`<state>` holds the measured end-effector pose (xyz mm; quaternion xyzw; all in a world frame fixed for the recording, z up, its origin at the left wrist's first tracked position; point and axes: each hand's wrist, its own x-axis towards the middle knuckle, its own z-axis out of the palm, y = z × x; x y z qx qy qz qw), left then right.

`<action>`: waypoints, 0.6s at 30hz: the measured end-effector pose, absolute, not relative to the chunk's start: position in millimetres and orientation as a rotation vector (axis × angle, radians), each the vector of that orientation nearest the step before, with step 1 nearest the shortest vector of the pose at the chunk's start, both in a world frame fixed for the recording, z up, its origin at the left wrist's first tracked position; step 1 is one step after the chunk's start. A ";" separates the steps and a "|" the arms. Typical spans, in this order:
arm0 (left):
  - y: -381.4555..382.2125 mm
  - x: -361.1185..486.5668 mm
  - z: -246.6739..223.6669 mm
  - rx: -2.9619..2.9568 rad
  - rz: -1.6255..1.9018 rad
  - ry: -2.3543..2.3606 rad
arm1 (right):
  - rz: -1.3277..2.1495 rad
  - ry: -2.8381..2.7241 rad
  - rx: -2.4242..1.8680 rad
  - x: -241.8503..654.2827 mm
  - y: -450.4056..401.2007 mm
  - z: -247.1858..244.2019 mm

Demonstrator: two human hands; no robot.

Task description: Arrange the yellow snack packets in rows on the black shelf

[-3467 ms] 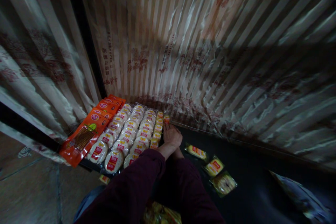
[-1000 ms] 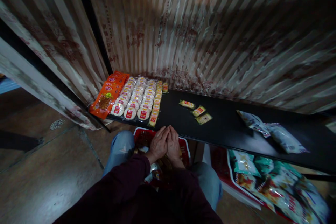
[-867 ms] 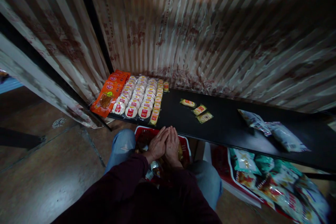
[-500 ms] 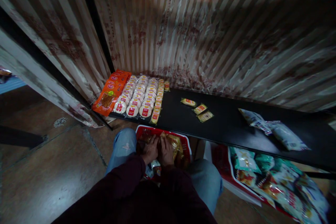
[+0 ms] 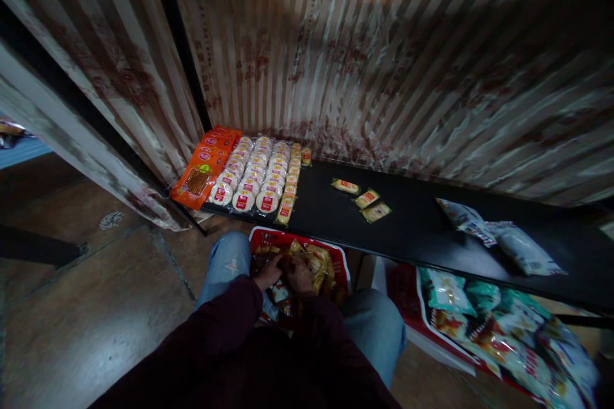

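Both hands are down in the red basket (image 5: 342,268), with the fingers of the left hand (image 5: 268,273) and right hand (image 5: 299,276) bent in toward each other, and shadow hides whether either grip is closed on anything. The gold-wrapped packets (image 5: 320,262) lie in the basket just right of the right hand, the nearer one to them, and spread to the far side too, jumbled, with no one long axis to make out. Beyond the basket's far rim, on the black shelf (image 5: 407,236), a row of small yellow packets (image 5: 284,209) runs near to far.
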<state>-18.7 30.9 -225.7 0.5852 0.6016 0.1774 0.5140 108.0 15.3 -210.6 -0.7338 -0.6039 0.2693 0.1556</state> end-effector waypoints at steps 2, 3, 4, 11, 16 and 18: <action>32.6 -16.9 -226.6 1.256 0.462 1.403 | 0.753 -1.731 -2.078 109.8 11.9 -212.8; 33.6 -15.8 -227.1 1.172 0.496 1.388 | 0.763 -1.745 -2.076 111.0 10.6 -213.0; 34.7 -14.6 -227.5 1.092 0.541 1.370 | 0.784 -1.764 -2.081 112.3 9.4 -212.7; 38.4 -13.9 -221.4 0.682 0.722 1.151 | 0.808 -1.680 -1.912 113.2 -0.5 -214.9; 38.4 -16.2 -209.2 0.616 0.739 1.191 | 1.016 -1.377 -1.747 108.6 -5.7 -225.5; 37.1 -16.5 -207.0 0.602 0.740 1.197 | 1.051 -1.261 -1.698 108.9 -6.3 -229.8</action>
